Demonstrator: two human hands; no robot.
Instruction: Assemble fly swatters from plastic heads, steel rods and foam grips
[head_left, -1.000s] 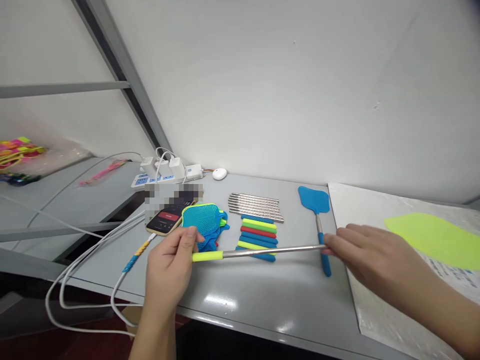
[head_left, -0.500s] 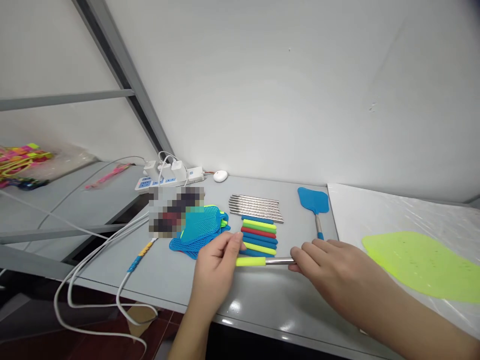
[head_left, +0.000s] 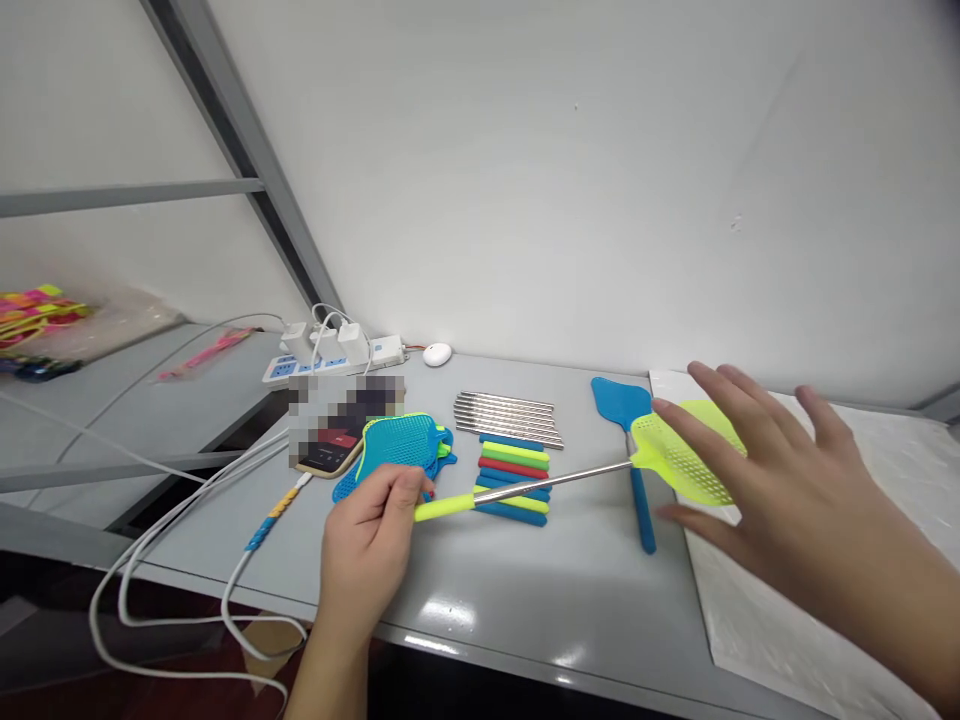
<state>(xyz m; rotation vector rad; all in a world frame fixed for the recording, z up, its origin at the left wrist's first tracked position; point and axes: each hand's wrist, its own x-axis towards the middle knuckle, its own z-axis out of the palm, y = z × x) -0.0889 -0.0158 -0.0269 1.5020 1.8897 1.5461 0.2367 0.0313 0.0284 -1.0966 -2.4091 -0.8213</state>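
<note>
My left hand [head_left: 373, 545] is closed round the yellow-green handle of a fly swatter [head_left: 559, 482]. Its metal rod stretches out to the right and ends in a yellow-green perforated head. Over that head hovers my right hand [head_left: 780, 490], fingers spread and holding nothing; it hides part of the head. Beneath the rod, coloured handle sleeves [head_left: 514, 463] in blue, yellow, green and red lie in a row. Just behind them is a row of metal rods [head_left: 510, 412]. Blue and yellow-green swatter heads [head_left: 397, 445] are piled by my left hand. A blue fly swatter [head_left: 639, 490] lies to the right.
A phone [head_left: 337, 447], partly pixelated, lies left with a charging cable [head_left: 271, 517]. Behind it are a power strip [head_left: 386, 350] with plugs and a white case [head_left: 437, 354]. A white plastic-wrapped board [head_left: 750, 590] lies right. A metal shelf frame [head_left: 262, 215] rises at left.
My right hand has let go of the metal rod and opened to the right. The rod now shows much longer, and my left hand has moved left with the handle.
</note>
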